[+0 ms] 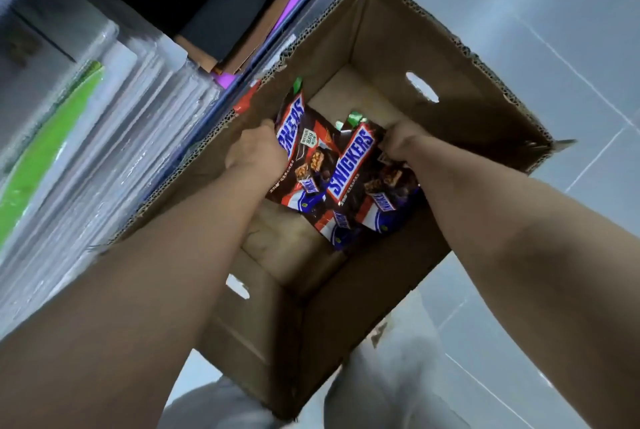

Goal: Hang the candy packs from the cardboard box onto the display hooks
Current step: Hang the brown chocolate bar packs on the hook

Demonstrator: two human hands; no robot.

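An open cardboard box [391,57] stands on the floor below me. Inside it, brown Snickers candy packs with green tops lie in a loose pile. My left hand [254,151] grips the left edge of one pack [304,148], which is tilted up. My right hand [401,142] grips the upper right edge of a second pack [356,168] beside it. A third pack [337,227] shows beneath them. Bare box bottom is visible in front of and behind the packs. No display hooks are in view.
Stacks of clear-wrapped goods [104,137] with a green item fill shelving on the left, close to the box. Purple and dark packages [242,5] lie behind the box. Grey tiled floor [554,30] spreads on the right. My grey-trousered legs [391,376] straddle the near box corner.
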